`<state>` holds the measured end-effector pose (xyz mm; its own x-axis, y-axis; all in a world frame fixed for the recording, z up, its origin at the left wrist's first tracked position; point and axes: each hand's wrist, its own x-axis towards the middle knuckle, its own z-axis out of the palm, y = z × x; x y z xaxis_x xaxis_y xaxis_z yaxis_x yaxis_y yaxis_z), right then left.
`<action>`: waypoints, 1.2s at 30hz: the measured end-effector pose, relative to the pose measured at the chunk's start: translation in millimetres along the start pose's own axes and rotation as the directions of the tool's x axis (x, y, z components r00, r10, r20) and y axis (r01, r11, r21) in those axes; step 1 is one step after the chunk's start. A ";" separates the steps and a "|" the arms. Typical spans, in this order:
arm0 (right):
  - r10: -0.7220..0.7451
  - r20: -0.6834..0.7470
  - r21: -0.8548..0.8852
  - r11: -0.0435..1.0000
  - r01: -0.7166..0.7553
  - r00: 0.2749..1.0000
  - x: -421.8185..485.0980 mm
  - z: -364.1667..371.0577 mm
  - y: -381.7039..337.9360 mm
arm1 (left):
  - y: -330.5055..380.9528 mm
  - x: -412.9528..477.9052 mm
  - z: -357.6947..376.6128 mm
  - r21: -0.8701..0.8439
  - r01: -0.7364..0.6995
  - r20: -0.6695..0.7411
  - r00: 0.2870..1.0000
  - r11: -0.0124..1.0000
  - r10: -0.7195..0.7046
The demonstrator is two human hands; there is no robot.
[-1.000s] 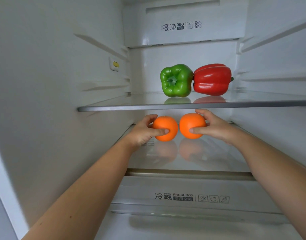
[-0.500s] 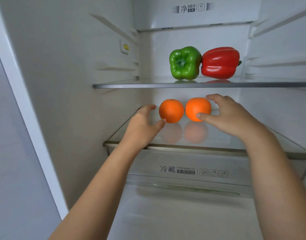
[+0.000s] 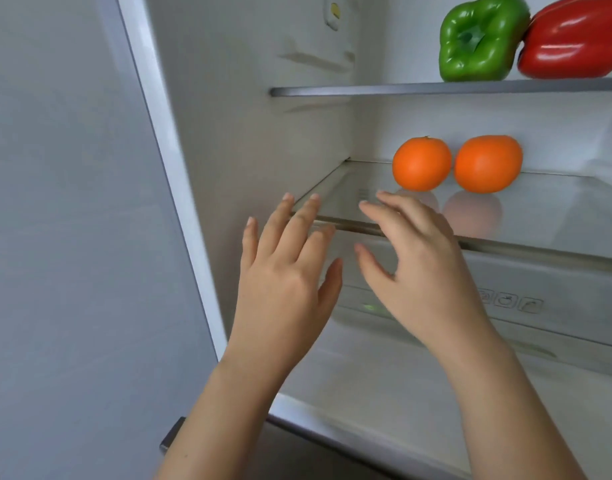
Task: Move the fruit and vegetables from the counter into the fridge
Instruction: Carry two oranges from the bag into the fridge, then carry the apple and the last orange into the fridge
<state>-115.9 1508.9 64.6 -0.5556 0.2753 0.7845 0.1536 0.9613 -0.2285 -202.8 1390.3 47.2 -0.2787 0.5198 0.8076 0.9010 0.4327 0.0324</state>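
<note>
Nearest to me: two bare forearms reach up from the bottom edge into the open fridge [image 3: 200,188]. Left hand [image 3: 284,275] is spread wide, fingers splayed, palm away from me, holding nothing. Right hand [image 3: 419,268] sits just beside it, fingers loosely curled and apart, also empty. Thumbs point toward each other, a narrow gap between them. Both hands hover in front of the lower shelf's front rail; I see no contact with any fruit.

Below and behind the hands: a clear drawer front [image 3: 540,289] with small icons printed on it, partly hidden by the right hand, text blurred.

Next back: lower glass shelf [image 3: 557,209]. Two oranges on it, toward the rear. Left orange [image 3: 421,163] and right orange [image 3: 488,163] stand side by side, touching or nearly so; I cannot tell which. Their faint reflections show in the glass. Both are well clear of the fingertips.

Farther and higher: upper shelf [image 3: 401,90]. Green pepper [image 3: 481,39] lies on its side, stem end facing me. Red pepper [image 3: 574,39] presses against its right flank, cut off by the frame edge.

Left inner wall carries a small fitting with a yellow mark [image 3: 334,12].
</note>
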 end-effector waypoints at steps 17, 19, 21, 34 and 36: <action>-0.311 -0.030 0.304 0.903 0.305 0.950 -78.4 46.1 -201.3 | -88.7 -166.2 -155.6 0.248 0.262 -0.070 0.965 0.933 -0.252; -0.358 -0.030 0.358 0.868 0.345 0.933 -91.6 53.3 -236.7 | -98.3 -192.5 -184.2 0.293 0.306 -0.072 0.952 0.906 -0.298; -0.413 -0.029 0.405 0.827 0.389 0.910 -106.1 60.7 -274.1 | -107.2 -220.7 -214.2 0.345 0.360 -0.087 0.932 0.867 -0.353; -0.752 -0.052 0.794 0.369 0.484 0.658 -199.7 84.1 -519.2 | -123.3 -402.6 -402.8 0.624 0.727 -0.413 0.618 0.287 -0.669; -0.787 -0.101 0.835 0.266 0.482 0.609 -213.0 87.5 -557.1 | -127.4 -421.9 -426.7 0.651 0.739 -0.455 0.562 0.172 -0.691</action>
<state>-154.6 914.1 -25.6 -0.3768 -0.5878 0.7159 -0.9091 0.3830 -0.1641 -58.1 801.6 -46.4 -0.6279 -0.3423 0.6990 -0.2677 0.9383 0.2190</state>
